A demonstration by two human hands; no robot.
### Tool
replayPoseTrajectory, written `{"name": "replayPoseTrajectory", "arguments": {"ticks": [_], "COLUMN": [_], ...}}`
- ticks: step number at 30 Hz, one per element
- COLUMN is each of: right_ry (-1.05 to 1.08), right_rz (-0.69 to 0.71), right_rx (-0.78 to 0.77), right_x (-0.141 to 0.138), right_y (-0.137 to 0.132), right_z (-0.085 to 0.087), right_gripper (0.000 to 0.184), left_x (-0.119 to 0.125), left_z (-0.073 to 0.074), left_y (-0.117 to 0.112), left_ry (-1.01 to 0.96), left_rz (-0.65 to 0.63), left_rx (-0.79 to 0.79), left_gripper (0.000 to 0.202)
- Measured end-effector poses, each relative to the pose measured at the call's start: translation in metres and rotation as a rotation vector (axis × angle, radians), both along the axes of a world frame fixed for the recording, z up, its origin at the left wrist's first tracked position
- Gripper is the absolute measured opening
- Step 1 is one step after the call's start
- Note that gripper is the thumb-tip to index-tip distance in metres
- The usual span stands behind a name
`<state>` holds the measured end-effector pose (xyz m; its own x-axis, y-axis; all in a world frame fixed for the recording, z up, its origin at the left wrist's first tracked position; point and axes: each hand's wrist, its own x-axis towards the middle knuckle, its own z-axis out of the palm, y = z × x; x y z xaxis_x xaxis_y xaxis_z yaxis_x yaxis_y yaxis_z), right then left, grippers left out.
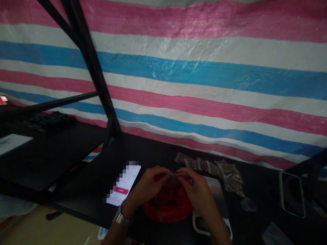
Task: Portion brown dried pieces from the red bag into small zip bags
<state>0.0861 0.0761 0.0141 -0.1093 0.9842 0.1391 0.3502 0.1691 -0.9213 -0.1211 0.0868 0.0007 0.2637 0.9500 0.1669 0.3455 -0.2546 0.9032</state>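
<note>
My left hand (pixel 153 183), with a metal watch on its wrist, and my right hand (pixel 196 189) meet above a red plastic bag (pixel 167 209). Fingers and thumbs of both are closed in a pinch on the top edge of a small clear plastic bag (pixel 174 178). What that small bag contains is too dark to make out. The red bag sits on the black table right under my hands. Partly behind my right forearm lies a flat scale (pixel 217 192) with a pale frame and a shiny plate.
Several small clear bags of brownish bits (pixel 231 175) lie beyond the scale. A small clear cup (pixel 248 205), a dark-screened phone (pixel 292 194) and a clear bag (pixel 274 234) are at right. A lit phone (pixel 124 187) lies left. A black post (pixel 94 71) rises before the striped sheet (pixel 204 75).
</note>
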Motion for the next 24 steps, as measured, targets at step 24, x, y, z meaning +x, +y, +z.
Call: {"name": "replayPoseTrajectory", "arguments": {"ticks": [24], "right_ry": [-0.124], "right_rz": [0.051], "right_rx": [-0.079], "right_x": [0.001], "right_y": [-0.011], "right_z": [0.004], "right_gripper": [0.036], "left_x": [-0.001], "left_z": [-0.003], "left_y": [0.000], "left_ry": [-0.045], "left_rz": [-0.243], "left_rx": [-0.031], "left_gripper": [0.038]}}
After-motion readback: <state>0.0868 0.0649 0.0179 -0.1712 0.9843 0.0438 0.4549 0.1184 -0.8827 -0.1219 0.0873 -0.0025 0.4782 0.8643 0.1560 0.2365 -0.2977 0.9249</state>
